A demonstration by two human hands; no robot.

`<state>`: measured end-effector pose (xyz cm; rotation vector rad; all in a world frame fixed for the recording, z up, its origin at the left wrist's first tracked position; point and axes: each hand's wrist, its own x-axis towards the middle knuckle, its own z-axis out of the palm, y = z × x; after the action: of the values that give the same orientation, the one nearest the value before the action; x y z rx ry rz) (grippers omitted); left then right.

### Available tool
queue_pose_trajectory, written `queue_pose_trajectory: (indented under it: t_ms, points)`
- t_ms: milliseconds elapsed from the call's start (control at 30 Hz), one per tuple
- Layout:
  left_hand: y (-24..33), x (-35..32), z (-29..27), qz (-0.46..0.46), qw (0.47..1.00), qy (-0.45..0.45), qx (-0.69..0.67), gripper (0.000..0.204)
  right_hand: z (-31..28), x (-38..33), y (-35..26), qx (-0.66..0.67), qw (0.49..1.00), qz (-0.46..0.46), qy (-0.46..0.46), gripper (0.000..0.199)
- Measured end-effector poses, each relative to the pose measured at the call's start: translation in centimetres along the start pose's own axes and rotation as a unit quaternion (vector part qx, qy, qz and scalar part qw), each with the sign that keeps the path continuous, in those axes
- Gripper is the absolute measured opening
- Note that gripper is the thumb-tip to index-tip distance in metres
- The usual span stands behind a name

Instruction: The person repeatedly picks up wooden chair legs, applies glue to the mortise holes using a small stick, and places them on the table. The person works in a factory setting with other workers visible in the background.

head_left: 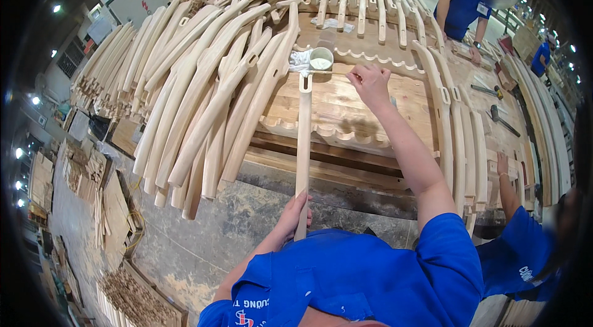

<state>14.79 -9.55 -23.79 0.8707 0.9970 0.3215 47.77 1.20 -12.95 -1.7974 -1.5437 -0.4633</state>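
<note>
My left hand is wrapped round the near end of a pale curved wooden leg. The leg points away from me, and its far end, with an oval slot cut in it, rests at the workbench. Above the bench, to the right of that slot, is my right hand, its fingers bent and pressed together; whatever they pinch is too small to make out. Just beyond the slotted end stands a cup with white stuff inside. A crumpled white cloth lies against the cup's left side.
Scalloped wooden racks run across the bench. Many similar legs are heaped at the left; more lie at the far side and right. Hammers lie farther right. Co-workers in blue stand at the back and near right.
</note>
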Motion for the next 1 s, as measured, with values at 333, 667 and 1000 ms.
queue_pose_trajectory:
  t_ms: [333,667,1000]
  points:
    - [0.0,0.1,-0.3,0.008,1.0,-0.001,0.006,0.05,0.3,-0.3,0.2,0.02,0.998,-0.02,0.056,0.017]
    - [-0.1,0.1,-0.6,0.002,1.0,-0.005,0.005,0.048,0.6,-0.3,0.4,0.023,0.997,-0.027,0.067,0.016]
    - [-0.3,0.2,-1.0,0.007,1.0,-0.003,0.029,0.056,0.1,-3.0,-0.1,0.038,0.995,-0.081,0.047,0.016]
